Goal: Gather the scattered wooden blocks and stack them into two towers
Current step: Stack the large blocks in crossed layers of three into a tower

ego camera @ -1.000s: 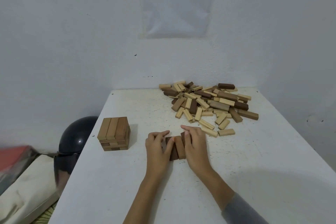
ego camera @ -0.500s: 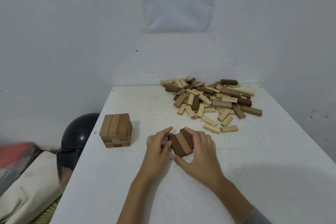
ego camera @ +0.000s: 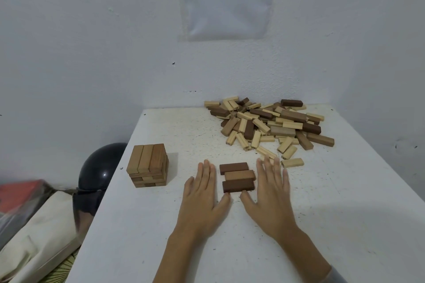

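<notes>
Three brown blocks (ego camera: 238, 177) lie side by side flat on the white table (ego camera: 345, 213), their long sides running left to right. My left hand (ego camera: 203, 193) lies flat just left of them and my right hand (ego camera: 270, 190) flat just right, fingers straight, thumbs near the closest block. A short tower (ego camera: 148, 165) of several layers stands near the table's left edge. A loose pile of light and dark wooden blocks (ego camera: 271, 122) covers the far right of the table.
The table stands in a corner of white walls, with a printed sheet (ego camera: 226, 0) taped above. Off the left edge sit a black helmet (ego camera: 101, 172) and a cream bag (ego camera: 39, 232).
Both hands turned the three blocks from pointing away from me to lying crosswise, then let go and flattened out on either side.
</notes>
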The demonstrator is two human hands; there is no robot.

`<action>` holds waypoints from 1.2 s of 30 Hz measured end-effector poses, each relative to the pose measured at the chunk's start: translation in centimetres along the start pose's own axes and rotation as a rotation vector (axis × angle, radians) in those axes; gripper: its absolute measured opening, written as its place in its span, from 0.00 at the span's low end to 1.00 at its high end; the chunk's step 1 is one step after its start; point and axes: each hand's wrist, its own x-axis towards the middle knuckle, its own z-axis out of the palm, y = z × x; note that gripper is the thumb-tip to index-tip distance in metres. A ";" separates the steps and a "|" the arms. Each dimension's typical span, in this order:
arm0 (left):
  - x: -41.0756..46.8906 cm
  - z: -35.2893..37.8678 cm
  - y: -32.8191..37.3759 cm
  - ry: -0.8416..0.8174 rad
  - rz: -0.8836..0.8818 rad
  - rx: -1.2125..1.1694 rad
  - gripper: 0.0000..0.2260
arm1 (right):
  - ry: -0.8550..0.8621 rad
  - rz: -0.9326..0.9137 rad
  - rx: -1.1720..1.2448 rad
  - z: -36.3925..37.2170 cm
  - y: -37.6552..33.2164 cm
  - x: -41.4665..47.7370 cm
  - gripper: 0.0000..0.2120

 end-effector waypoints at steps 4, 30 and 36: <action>0.1 0.5 0.0 0.024 0.033 0.025 0.38 | 0.039 -0.089 -0.179 1.0 0.7 -0.1 0.37; 0.2 1.2 0.8 0.081 0.019 0.062 0.36 | 0.030 -0.116 -0.275 1.5 0.9 -0.2 0.35; 0.2 1.2 0.7 0.070 0.022 0.077 0.36 | 0.038 -0.126 -0.265 1.4 0.8 -0.3 0.32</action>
